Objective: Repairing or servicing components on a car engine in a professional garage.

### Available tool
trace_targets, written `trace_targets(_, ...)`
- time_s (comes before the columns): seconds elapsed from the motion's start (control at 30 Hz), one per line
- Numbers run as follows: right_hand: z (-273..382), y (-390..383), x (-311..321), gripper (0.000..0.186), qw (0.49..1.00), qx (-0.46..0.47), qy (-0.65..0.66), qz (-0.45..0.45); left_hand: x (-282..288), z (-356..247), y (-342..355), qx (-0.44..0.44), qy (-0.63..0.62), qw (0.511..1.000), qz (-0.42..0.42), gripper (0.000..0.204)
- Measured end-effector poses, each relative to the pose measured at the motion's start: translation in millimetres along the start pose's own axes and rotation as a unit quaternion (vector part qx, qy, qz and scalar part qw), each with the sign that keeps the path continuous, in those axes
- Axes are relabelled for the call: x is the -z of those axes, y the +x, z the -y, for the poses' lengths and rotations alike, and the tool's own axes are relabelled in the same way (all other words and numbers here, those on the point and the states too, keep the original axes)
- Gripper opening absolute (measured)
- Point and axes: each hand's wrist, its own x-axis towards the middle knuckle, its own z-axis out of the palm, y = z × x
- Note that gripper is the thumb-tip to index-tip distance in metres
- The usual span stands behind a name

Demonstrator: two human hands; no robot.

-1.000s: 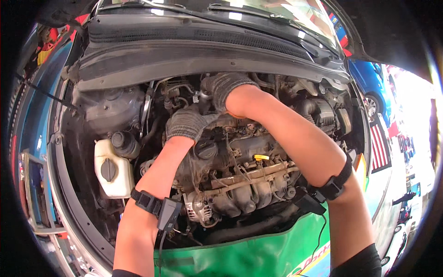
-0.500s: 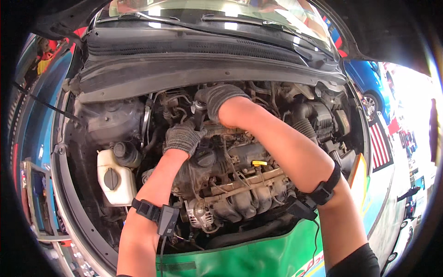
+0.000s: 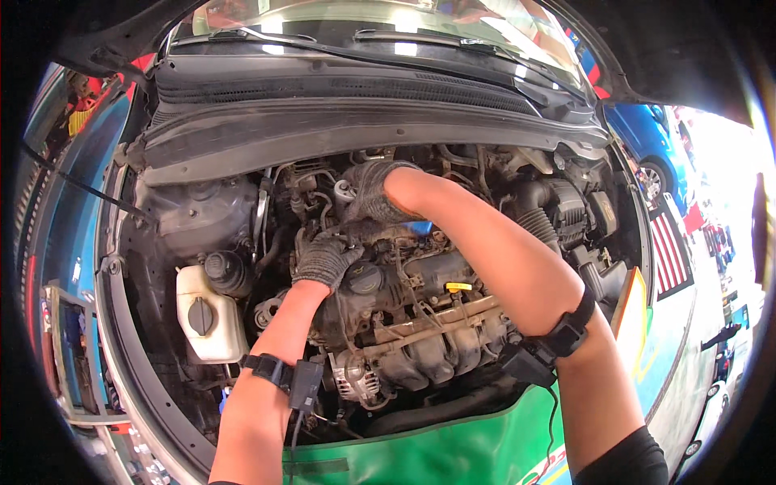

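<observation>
Grey knit gloves cover both my hands, which are at the back of the engine [image 3: 420, 275]. My right hand [image 3: 376, 191] is closed round a tool with a round silvery head [image 3: 345, 191], and most of the tool is hidden under the glove. A bright blue patch [image 3: 418, 228] shows just below the right wrist; I cannot tell whether it belongs to the tool. My left hand [image 3: 325, 257] sits just nearer and to the left, fingers bent over the engine's rear left corner. What its fingers grip is hidden. The black oil filler cap [image 3: 363, 277] lies right beside it.
A white reservoir [image 3: 208, 315] with a dark cap stands at the left. The yellow dipstick handle [image 3: 458, 286] rises at the engine's middle. An air intake hose [image 3: 535, 229] is at the right. A green cover [image 3: 453, 440] drapes the front edge. The cowl [image 3: 372, 125] overhangs behind.
My right hand has come nearer and lower, turning over the tool, and the blue patch now shows below the wrist. My left hand has shifted slightly down and right.
</observation>
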Motion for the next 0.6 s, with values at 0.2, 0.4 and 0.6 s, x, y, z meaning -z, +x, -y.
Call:
trace_targets(0.2, 3, 7, -10, 0.035, 0.980, 0.165, 0.045, -0.099, -2, -3, 1, 0.021, 0.012, 1.000, -0.009, 0.048)
trace_targets(0.4, 8, -2, 4, 0.038, 0.976, 0.066, -0.142, -0.151, -1, 4, -9, -0.059, 0.069, 0.993, -0.081, 0.047)
trace_targets(0.6, -50, -113, 10, 0.046, 0.957, 0.045, 0.021, -0.285, 0, 0, 3, -0.047, 0.110, 0.993, 0.005, 0.037)
